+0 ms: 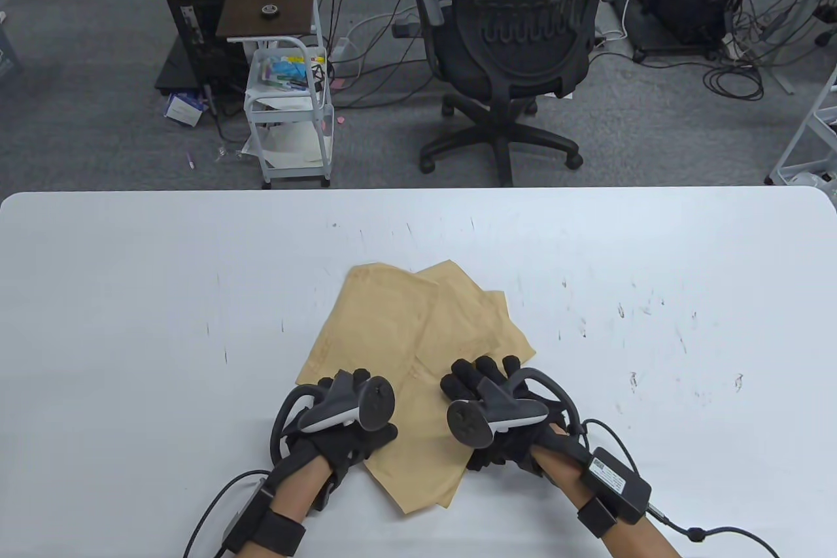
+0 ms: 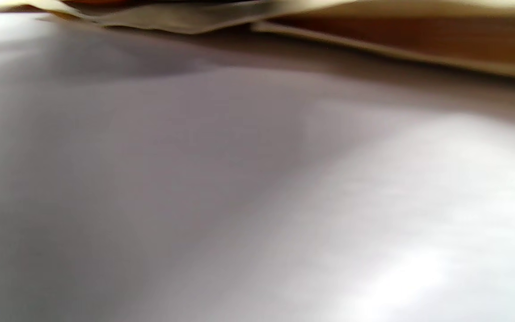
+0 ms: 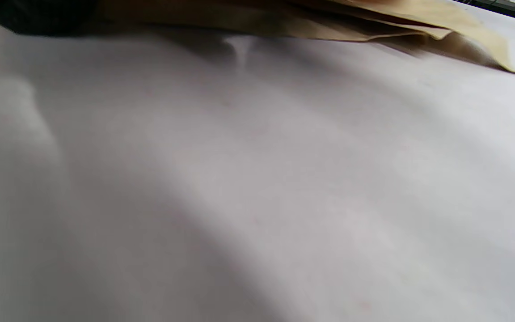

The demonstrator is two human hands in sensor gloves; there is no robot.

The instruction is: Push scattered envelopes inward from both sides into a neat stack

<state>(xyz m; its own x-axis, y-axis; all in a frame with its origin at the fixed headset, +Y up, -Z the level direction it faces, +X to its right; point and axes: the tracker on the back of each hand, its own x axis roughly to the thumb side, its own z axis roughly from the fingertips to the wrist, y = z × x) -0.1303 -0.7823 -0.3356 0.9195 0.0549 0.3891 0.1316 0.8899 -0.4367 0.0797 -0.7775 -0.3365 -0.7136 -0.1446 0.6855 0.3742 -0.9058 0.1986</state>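
Observation:
Several tan envelopes (image 1: 418,335) lie overlapping and fanned out on the white table (image 1: 131,296), near the middle front. My left hand (image 1: 340,414) rests on the pile's near left part, fingers (image 1: 346,381) laid on the paper. My right hand (image 1: 490,401) rests on its near right part, fingers (image 1: 484,371) curled on the paper. Neither hand grips anything. The left wrist view shows envelope edges (image 2: 373,40) close up along the top. The right wrist view shows envelope edges (image 3: 373,22) at the top, slightly lifted off the table.
An office chair (image 1: 516,48), a small cart (image 1: 288,106) and cables stand on the floor beyond the table's far edge (image 1: 418,190). Glove cables (image 1: 719,532) trail off the near edge.

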